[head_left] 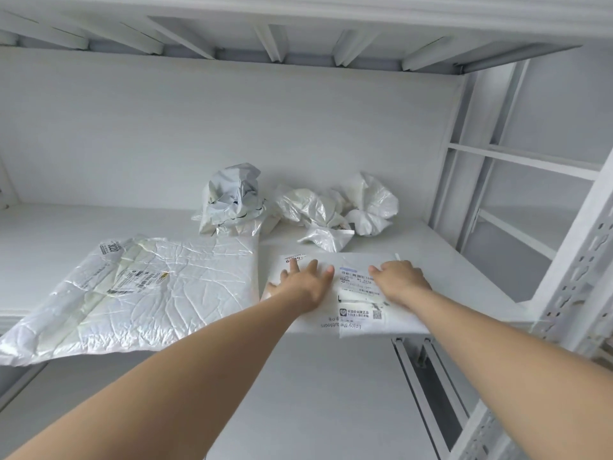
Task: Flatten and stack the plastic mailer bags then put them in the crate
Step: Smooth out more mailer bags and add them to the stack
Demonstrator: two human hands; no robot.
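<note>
The fingers (pixel 294 267) of the left hand (pixel 300 285) are spread straight. The right hand (pixel 403 280) rests palm-down too. Both press a small labelled mailer bag (pixel 360 322) onto the shelf (pixel 66 224), gripping nothing. Just beside it lies a large flattened mailer (pixel 149 293). Behind, a crumpled printed mailer (pixel 234 200) and a heap of crumpled white bags (pixel 335 210) wait. No crate shows; I judge the job is at an early stage.

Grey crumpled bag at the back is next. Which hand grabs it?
Probably left. The left hand presses the left side of the small mailer, nearer the grey crumpled bag; the right hand would have to cross it.
</note>
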